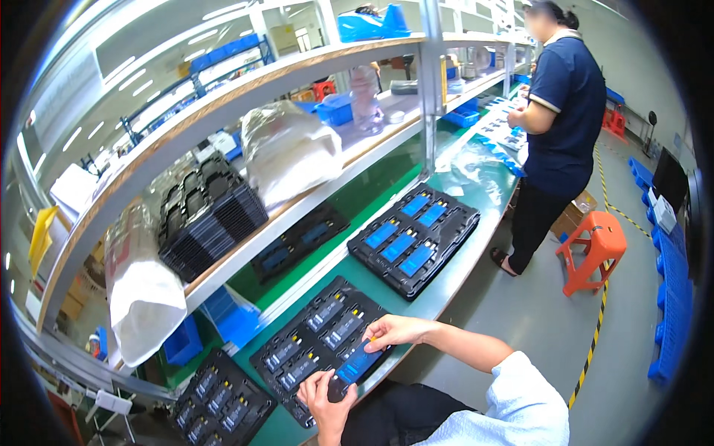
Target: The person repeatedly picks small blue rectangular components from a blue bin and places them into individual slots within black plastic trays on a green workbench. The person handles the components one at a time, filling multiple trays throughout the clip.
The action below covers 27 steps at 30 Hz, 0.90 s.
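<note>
A flat blue battery pack (358, 363) with a dark end is held slantwise between my two hands. My left hand (327, 400) grips its dark lower end between thumb and fingers. At the upper end, by a small yellow tab, my right hand (398, 331) pinches it. Below it lies a black moulded tray (307, 346) on the bench, with several grey-faced packs in its pockets. The held pack and my hands cover the tray's near right part. Farther right stands another black tray (455, 236), holding several blue packs with yellow tabs.
Another tray (256, 392) of grey packs lies at lower left. Over the bench runs a shelf (312, 195) with stacked black trays (216, 227) and plastic-wrapped bundles. A metal post (429, 97) rises beyond. A co-worker (563, 111) stands farther along, near an orange stool (593, 249).
</note>
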{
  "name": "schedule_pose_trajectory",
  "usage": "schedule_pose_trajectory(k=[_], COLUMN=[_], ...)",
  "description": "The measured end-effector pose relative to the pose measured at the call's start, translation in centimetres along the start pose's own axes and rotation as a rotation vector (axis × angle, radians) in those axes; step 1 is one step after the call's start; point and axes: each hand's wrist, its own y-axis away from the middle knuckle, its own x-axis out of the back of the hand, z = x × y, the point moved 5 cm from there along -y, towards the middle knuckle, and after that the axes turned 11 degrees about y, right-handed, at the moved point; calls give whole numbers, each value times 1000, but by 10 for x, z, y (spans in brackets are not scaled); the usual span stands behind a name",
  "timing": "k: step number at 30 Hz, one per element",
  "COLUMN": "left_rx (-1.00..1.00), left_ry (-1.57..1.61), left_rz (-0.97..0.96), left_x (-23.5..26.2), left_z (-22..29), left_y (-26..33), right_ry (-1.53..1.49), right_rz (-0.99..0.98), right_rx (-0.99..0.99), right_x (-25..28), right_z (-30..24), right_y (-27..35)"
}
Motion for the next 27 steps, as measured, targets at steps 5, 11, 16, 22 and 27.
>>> schedule_pose_trajectory(k=[5,11,16,22,27], left_rx=[-22,-155,-98,-140,-153], left_ry=[-6,-305,-287,-345,-351], left_rz=[-17,180,237,239,242], left_x=[-15,-21,-24,-26,-28], left_z=[8,19,20,22,23], left_y=[1,17,14,14,13], right_ry=[227,489,489,440,638], right_rz=[405,921,687,525,469], right_rx=[119,-85,-382,-582,-735], right_x=[102,312,393,396,405], right_z=[-44,-60,-15,12,17], right_y=[50,131,137,104,89])
